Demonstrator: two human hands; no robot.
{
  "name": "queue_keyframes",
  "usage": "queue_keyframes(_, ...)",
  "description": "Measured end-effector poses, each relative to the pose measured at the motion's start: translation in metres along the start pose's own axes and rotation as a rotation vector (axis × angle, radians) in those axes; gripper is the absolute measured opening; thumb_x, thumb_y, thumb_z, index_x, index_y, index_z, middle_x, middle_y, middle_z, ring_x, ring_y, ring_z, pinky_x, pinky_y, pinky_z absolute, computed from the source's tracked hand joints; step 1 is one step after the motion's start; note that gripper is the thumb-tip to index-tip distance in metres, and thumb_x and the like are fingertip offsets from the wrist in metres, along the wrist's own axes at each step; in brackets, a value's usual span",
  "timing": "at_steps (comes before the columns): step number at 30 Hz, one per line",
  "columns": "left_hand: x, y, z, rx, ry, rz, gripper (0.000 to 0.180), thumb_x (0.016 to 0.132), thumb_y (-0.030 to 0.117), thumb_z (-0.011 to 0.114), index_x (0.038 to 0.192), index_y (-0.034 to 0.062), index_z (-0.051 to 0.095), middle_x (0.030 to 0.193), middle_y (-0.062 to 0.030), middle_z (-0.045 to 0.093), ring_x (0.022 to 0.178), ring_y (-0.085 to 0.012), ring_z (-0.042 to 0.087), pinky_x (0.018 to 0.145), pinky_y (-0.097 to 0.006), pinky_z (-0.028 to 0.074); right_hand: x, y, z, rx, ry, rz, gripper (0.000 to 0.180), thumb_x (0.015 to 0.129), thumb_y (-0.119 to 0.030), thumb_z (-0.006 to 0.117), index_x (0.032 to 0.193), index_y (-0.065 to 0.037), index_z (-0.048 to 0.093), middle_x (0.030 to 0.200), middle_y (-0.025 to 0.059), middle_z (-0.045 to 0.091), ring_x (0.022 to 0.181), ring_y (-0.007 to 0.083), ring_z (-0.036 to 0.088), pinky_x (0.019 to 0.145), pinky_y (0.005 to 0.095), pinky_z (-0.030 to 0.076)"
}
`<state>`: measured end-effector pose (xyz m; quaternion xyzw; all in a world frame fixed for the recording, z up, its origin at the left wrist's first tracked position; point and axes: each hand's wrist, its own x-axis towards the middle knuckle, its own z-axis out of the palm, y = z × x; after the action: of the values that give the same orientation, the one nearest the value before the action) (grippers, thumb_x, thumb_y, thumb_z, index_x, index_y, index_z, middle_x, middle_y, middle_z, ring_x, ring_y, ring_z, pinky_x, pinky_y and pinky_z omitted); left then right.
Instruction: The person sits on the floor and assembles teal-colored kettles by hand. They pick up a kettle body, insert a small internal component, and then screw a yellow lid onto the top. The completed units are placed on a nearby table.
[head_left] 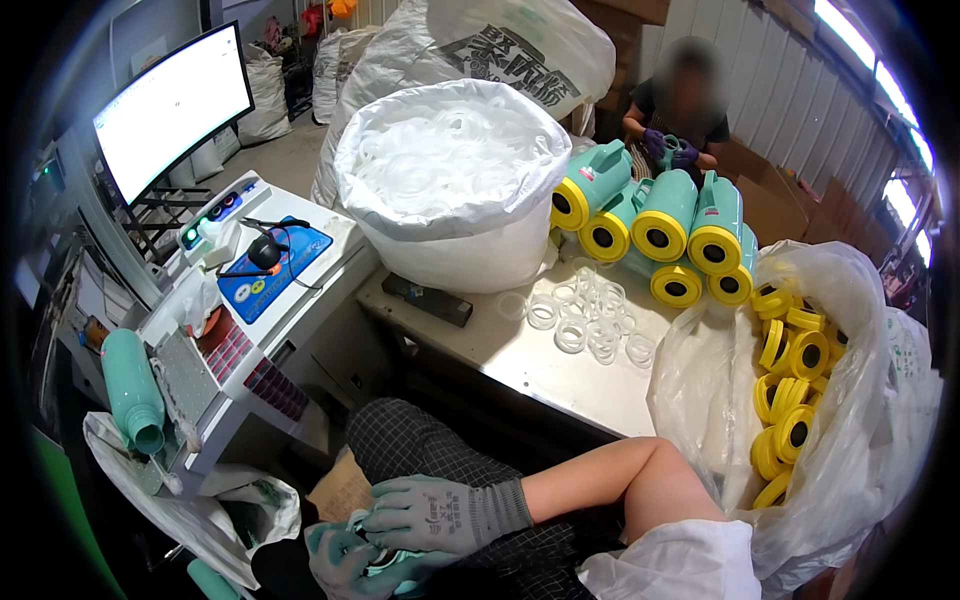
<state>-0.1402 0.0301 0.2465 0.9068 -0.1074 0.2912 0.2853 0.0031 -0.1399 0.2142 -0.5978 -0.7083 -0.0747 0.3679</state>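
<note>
Both my hands wear grey knitted gloves with teal-coated fingers and meet low over my lap. My left hand [340, 562] curls around a mint-green piece [388, 561], which is mostly covered by the gloves, so its shape cannot be made out. From the right, my right hand [432, 514] lies across the top of it, fingers bent over its far side. Checked dark trousers [420, 440] are under my forearm. Left of the hands, a mint-green bottle [132, 385] lies on its side with its open neck toward me.
A white sack [440, 245] full of translucent rings stands on the white table [480, 348]. Loose rings [570, 335] lie beside it. Mint-green jugs with yellow ends [665, 220] are stacked behind. Yellow lids [790, 430] fill a clear bag at right. A co-worker [690, 110] sits beyond; a monitor [175, 110] stands left.
</note>
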Motion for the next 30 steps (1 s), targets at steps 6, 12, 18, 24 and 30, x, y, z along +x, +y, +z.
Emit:
queue_keyframes(6,0.001,-0.011,0.002,0.023,-0.157,0.055,0.035,0.061,0.029,0.088,0.083,0.0153,0.065,0.090,-0.0035,0.059,0.085,-0.0302,0.057,0.077,-0.044,0.046,-0.002,-0.021,0.009,0.090,-0.135,0.205,0.034,0.082,-0.026,0.075,0.112,-0.011,0.067,0.120,0.0077,0.058,0.117,0.0267,0.056,0.095,0.0425,0.048)
queue_keyframes(12,-0.003,-0.001,-0.017,0.165,0.008,-0.142,0.029,0.083,0.023,0.074,0.106,0.0063,0.070,0.092,-0.0093,0.065,0.083,-0.0344,0.057,0.080,-0.048,0.047,0.005,-0.026,0.036,-0.020,-0.063,0.280,0.026,0.085,-0.024,0.072,0.104,-0.008,0.068,0.114,0.0088,0.062,0.103,0.0258,0.063,0.080,0.0379,0.053)
queue_keyframes(18,0.034,-0.001,-0.034,0.487,-0.429,-0.142,0.023,0.081,0.022,0.073,0.099,0.0088,0.073,0.094,-0.0108,0.065,0.101,-0.0334,0.060,0.091,-0.049,0.048,0.026,-0.021,0.024,0.078,-0.137,0.311,0.024,0.088,-0.026,0.074,0.101,-0.008,0.068,0.108,0.0113,0.064,0.091,0.0272,0.067,0.074,0.0411,0.056)
queue_keyframes(24,0.064,-0.002,-0.047,0.560,-0.564,-0.014,0.018,0.074,0.026,0.075,0.085,0.0123,0.071,0.098,-0.0107,0.059,0.102,-0.0319,0.058,0.087,-0.045,0.049,0.024,-0.022,0.029,0.167,-0.060,0.320,0.029,0.081,-0.041,0.079,0.091,-0.014,0.074,0.102,0.0039,0.060,0.086,0.0240,0.062,0.069,0.0401,0.053)
queue_keyframes(30,0.057,-0.024,-0.035,0.372,-0.829,-0.210,0.014,0.084,0.029,0.073,0.090,0.0159,0.071,0.097,-0.0061,0.062,0.094,-0.0267,0.064,0.078,-0.042,0.054,0.015,-0.018,0.017,0.244,-0.058,0.310,0.035,0.074,-0.036,0.083,0.088,-0.007,0.070,0.102,0.0071,0.063,0.080,0.0256,0.060,0.068,0.0405,0.051)
